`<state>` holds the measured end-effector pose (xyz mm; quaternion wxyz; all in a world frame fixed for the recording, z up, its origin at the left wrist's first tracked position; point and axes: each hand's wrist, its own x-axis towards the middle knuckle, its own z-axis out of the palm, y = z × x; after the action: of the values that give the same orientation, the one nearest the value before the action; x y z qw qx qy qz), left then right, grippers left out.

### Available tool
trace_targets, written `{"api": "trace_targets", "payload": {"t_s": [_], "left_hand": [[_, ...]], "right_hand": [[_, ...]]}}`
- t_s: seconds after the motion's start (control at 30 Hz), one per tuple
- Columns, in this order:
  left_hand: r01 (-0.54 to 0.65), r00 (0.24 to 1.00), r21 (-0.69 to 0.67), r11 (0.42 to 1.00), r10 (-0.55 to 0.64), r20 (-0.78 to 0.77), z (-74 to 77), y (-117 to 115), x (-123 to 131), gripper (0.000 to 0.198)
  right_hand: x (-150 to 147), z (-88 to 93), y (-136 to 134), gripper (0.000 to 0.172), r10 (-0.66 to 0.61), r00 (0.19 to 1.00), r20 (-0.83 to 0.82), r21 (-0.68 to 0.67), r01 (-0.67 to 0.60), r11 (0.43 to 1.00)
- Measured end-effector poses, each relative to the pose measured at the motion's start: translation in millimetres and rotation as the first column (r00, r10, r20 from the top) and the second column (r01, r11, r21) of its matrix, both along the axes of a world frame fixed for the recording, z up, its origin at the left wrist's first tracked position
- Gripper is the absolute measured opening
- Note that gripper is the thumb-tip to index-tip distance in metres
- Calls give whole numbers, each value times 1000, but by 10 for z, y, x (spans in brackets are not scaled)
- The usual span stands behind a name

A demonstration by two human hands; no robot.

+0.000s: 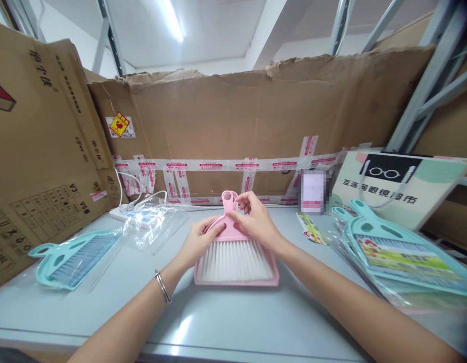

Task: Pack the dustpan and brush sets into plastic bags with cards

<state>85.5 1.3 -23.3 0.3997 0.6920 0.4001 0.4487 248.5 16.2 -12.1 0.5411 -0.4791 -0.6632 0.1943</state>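
A pink dustpan (237, 284) with a matching pink hand brush (235, 262) nested on it is held up over the middle of the table, handles pointing away from me. White bristles spread toward me and cover most of the pan. My left hand (203, 237) grips the left edge, its thumb on the pink brush head. On the other side my right hand (256, 219) closes around the base of the handles, thumb across the front. Both handle ends show their hanging holes. The fingers behind the set are partly hidden.
Teal dustpan sets in clear bags lie at the left (78, 259) and in a pile at the right (399, 247). A power strip (135, 217) sits behind a crumpled plastic bag (150, 234). A printed card (312, 229) lies right of centre. Cardboard (218, 121) walls the back.
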Motion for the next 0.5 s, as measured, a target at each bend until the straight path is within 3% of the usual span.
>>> {"api": "trace_targets", "payload": {"t_s": [0.1,0.2,0.27,0.37,0.5], "left_hand": [[-33,999,-10,999,33,13,-10,10,-3,30],[-23,1000,-26,999,24,16,-23,20,-2,30],[-23,1000,-34,999,23,20,-29,21,3,31],[-15,1000,-34,999,15,27,-36,13,12,33],[38,999,-36,999,-37,27,-67,2,22,36]], "right_hand": [[68,-14,28,43,84,986,-144,-189,-111,976],[117,-10,34,42,271,905,-327,-360,-385,850],[133,-4,28,43,309,858,-409,-384,-470,795],[142,3,21,44,286,858,-427,-387,-459,800],[141,7,12,43,227,915,-334,-403,-356,843]]}}
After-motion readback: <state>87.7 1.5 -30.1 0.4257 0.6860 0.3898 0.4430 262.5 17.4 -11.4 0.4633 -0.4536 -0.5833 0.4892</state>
